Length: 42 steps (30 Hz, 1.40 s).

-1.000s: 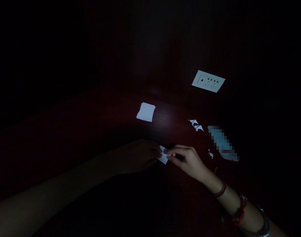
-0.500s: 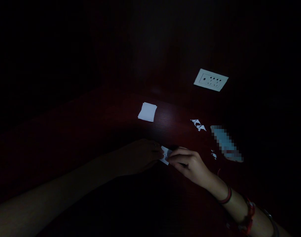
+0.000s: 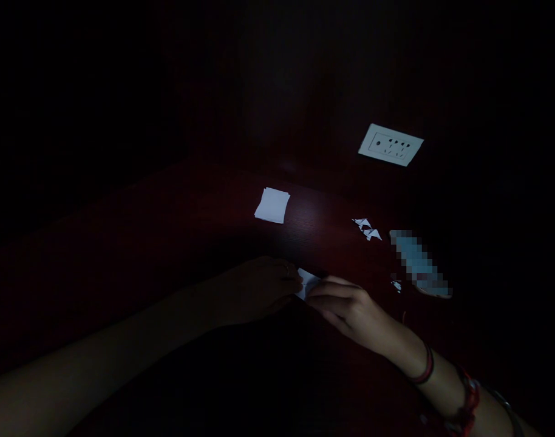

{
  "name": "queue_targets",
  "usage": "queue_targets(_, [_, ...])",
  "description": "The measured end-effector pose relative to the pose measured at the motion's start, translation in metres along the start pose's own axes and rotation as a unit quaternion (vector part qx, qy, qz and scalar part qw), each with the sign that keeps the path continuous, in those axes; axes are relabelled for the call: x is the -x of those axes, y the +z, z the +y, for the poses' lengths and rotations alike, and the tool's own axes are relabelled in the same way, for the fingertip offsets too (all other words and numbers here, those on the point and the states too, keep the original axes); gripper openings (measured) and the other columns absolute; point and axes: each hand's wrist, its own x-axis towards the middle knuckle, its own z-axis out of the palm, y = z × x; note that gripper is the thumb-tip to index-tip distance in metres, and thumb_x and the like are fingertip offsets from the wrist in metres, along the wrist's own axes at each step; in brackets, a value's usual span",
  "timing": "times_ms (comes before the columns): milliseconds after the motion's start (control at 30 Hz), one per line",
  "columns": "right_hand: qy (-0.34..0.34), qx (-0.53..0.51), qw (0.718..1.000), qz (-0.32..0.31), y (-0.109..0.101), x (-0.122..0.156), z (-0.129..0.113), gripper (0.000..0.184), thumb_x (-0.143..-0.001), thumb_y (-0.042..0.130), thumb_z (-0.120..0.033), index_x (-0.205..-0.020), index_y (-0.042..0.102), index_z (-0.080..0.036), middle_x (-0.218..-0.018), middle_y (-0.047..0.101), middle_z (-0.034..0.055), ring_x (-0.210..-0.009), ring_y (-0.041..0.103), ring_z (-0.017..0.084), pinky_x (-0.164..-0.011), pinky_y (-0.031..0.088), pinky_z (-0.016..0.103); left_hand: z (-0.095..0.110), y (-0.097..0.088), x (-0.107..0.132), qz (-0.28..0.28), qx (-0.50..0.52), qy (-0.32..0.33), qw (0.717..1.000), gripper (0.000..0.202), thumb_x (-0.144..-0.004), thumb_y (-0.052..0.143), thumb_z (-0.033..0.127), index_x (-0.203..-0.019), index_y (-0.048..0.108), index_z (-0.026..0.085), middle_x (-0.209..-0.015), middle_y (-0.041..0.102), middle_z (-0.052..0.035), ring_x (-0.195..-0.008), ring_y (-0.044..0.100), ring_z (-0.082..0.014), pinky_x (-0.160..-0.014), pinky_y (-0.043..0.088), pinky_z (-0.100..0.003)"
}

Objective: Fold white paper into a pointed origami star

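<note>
A small piece of white paper [image 3: 307,281] lies between my two hands, low in the middle of the view. My left hand [image 3: 259,288], in deep shadow and wearing a ring, grips its left edge with the fingertips. From the right, my right hand [image 3: 345,306] pinches the paper's lower right side, with the fingers bent and close together. The fingers hide parts of the paper, and its exact folds are hard to make out. Beyond my hands sits a stack of white square paper sheets [image 3: 272,206].
Several small folded white paper pieces [image 3: 367,229] lie to the right on the dark red table [image 3: 204,212]. Near them are a phone [image 3: 418,264] with a blurred-out screen and tiny white scraps [image 3: 396,286]. A white wall socket [image 3: 391,145] is behind.
My right hand has shifted slightly down along the paper's right side, its fingers now nearer the lower edge. My left hand has hardly moved.
</note>
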Motion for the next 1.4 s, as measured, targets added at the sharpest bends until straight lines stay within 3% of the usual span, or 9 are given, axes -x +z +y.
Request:
queue_targets(133, [0.011, -0.023, 1.0, 0.012, 0.002, 0.001, 0.002, 0.019, -0.08, 0.044, -0.013, -0.092, 0.058, -0.016, -0.089, 0.058, 0.0044, -0.085, 0.051, 0.013, -0.076, 0.044, 0.027, 0.002, -0.003, -0.001, 0.0, -0.005, -0.004, 1.0, 0.02, -0.081, 0.045, 0.02, -0.099, 0.055, 0.019, -0.104, 0.057, -0.0032, -0.099, 0.048, -0.017, -0.082, 0.036, -0.03])
queue_targets(367, [0.092, -0.048, 0.992, 0.076, 0.005, 0.0, 0.007, 0.016, -0.076, 0.051, -0.016, -0.091, 0.055, -0.017, -0.09, 0.057, 0.0043, -0.082, 0.054, 0.014, -0.072, 0.046, 0.026, 0.001, 0.004, 0.001, 0.015, -0.003, 0.002, 1.0, 0.023, -0.081, 0.046, 0.019, -0.102, 0.054, 0.019, -0.107, 0.055, -0.0038, -0.101, 0.047, -0.0177, -0.083, 0.036, -0.031])
queue_targets(867, [0.014, 0.067, 0.997, 0.03, 0.004, 0.001, 0.005, 0.02, -0.081, 0.043, -0.016, -0.092, 0.06, -0.017, -0.089, 0.059, 0.0062, -0.084, 0.052, 0.015, -0.072, 0.045, 0.028, 0.001, 0.007, 0.002, 0.022, -0.013, -0.01, 1.0, 0.022, -0.08, 0.046, 0.018, -0.101, 0.054, 0.019, -0.105, 0.057, -0.0027, -0.102, 0.047, -0.0173, -0.086, 0.035, -0.031])
queue_targets(1100, [0.012, 0.09, 0.996, 0.01, 0.0, 0.001, 0.004, 0.022, -0.081, 0.045, -0.023, -0.094, 0.06, -0.015, -0.09, 0.059, 0.0064, -0.084, 0.051, 0.017, -0.072, 0.045, 0.031, 0.0, 0.008, 0.004, 0.028, -0.013, -0.003, 1.0, 0.024, -0.082, 0.044, 0.02, -0.104, 0.052, 0.018, -0.107, 0.056, -0.0029, -0.103, 0.045, -0.0181, -0.086, 0.034, -0.032])
queue_targets(1400, [0.014, 0.083, 0.996, 0.02, 0.0, 0.001, 0.003, 0.022, -0.08, 0.045, -0.021, -0.096, 0.06, -0.015, -0.092, 0.058, 0.0066, -0.084, 0.052, 0.016, -0.072, 0.046, 0.029, 0.002, 0.009, 0.005, 0.02, -0.01, -0.025, 0.999, 0.025, -0.082, 0.044, 0.021, -0.105, 0.051, 0.018, -0.108, 0.054, -0.0036, -0.103, 0.045, -0.0181, -0.086, 0.034, -0.032])
